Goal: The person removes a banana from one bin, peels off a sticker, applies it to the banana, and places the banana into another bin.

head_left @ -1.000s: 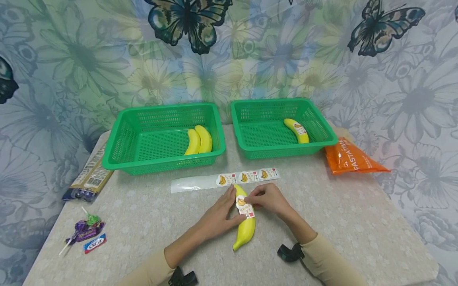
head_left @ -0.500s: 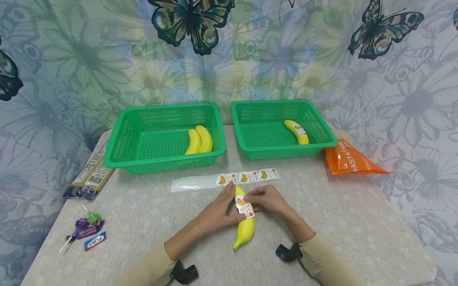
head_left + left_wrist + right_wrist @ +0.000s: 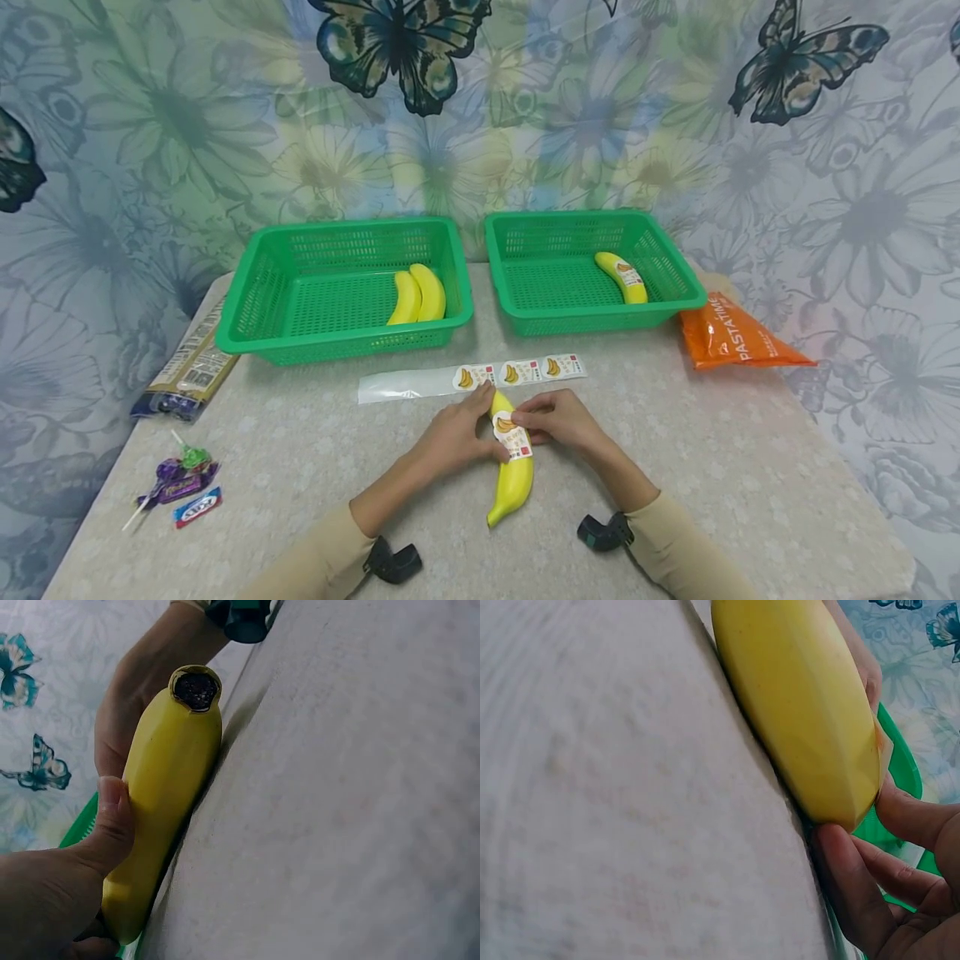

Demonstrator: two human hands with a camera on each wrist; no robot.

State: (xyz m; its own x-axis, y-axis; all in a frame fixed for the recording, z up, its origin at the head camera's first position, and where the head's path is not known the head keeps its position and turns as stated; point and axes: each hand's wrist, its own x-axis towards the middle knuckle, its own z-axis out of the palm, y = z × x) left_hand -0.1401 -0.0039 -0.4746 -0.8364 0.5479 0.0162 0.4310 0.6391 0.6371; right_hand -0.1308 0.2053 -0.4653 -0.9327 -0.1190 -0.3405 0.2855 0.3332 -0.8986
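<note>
A yellow banana [image 3: 512,490] lies lengthwise on the table in front of me, its stem end nearest me. A white sticker [image 3: 513,435] with a banana picture lies across its upper half. From the left, my left hand [image 3: 456,435] holds the banana, thumb against its side and fingers by the far end. My right hand [image 3: 562,419] has its thumb on the sticker's upper right edge and its fingers at the banana's side. In the right wrist view that thumb presses a slightly lifted edge of the sticker [image 3: 886,746], while the forefinger touches the banana's end.
A backing strip [image 3: 405,386] with 3 stickers lies beyond the banana. The left green basket [image 3: 345,347] holds 2 plain bananas [image 3: 429,292]; the right green basket [image 3: 600,318] holds a stickered banana [image 3: 622,276]. An orange bag [image 3: 738,335], sweets [image 3: 187,483] and a gold package [image 3: 187,367] lie around.
My left thumb has slid slightly left, off the sticker's lower edge. My right hand keeps nearly the same place at the sticker's upper edge, and the banana has barely shifted.
</note>
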